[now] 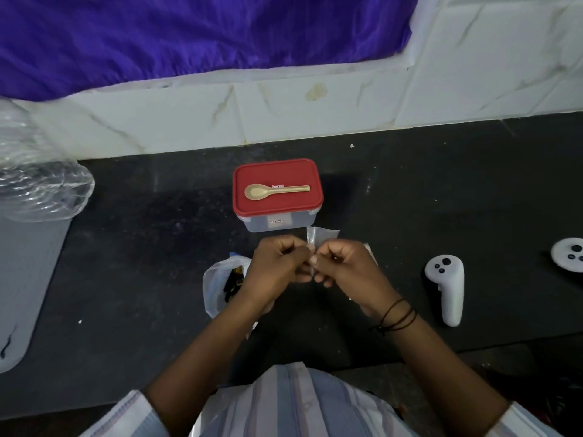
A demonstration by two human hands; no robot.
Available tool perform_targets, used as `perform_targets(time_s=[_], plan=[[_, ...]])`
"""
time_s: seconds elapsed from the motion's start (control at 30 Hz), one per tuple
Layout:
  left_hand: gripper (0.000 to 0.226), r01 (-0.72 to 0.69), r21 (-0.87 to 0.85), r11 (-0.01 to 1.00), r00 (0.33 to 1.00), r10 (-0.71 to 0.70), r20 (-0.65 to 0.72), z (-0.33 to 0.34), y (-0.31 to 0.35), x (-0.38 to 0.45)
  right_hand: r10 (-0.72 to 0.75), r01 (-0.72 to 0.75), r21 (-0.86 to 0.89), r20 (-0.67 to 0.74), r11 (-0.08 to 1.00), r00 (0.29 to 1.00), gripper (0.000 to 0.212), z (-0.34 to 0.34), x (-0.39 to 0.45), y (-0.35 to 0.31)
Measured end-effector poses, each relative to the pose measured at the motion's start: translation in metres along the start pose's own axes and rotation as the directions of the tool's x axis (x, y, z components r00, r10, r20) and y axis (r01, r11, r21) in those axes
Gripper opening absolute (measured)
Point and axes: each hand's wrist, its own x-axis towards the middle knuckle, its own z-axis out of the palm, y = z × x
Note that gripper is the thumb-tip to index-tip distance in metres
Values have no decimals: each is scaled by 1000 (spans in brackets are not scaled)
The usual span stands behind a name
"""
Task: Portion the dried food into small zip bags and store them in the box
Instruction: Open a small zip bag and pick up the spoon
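Observation:
A clear box (277, 220) with a shut red lid stands on the dark counter (142, 247), and a beige spoon (275, 191) lies on the lid. Just in front of it, my left hand (277, 263) and my right hand (344, 266) meet and both pinch a small clear zip bag (320, 236), whose top sticks up above my fingers. Under my left wrist lies an open plastic bag (217, 285) with dark dried food inside, partly hidden by my arm.
A white game controller (446, 288) lies at the right, and a second one (568, 255) sits at the right edge. A grey bin with a clear liner (34, 190) stands at the far left. A tiled wall rises behind the counter.

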Motion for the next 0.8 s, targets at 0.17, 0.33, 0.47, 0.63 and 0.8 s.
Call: perform_targets(time_s=[0.17,0.33,0.47,0.63,0.8], plan=[[15,9,22,1000,1000,-9,-6,-8,-4,-1,92,-97,81,64,992,994,15,7,0,-2],[12,-33,52,998,999,34,-27,-12,-6,-3,200,-218,236,98,947,975,14,10,0,-8],[14,-82,212,974,996,89,-27,-15,-8,-3,263,-300,317,154,900,952,12,13,2,-9],[15,-104,306,946,987,136,-84,-16,-13,-3,248,-273,318,119,908,961,15,21,4,-8],[17,-97,325,941,985,138,-106,-20,-11,-4,235,-236,365,47,901,971,15,32,7,-8]])
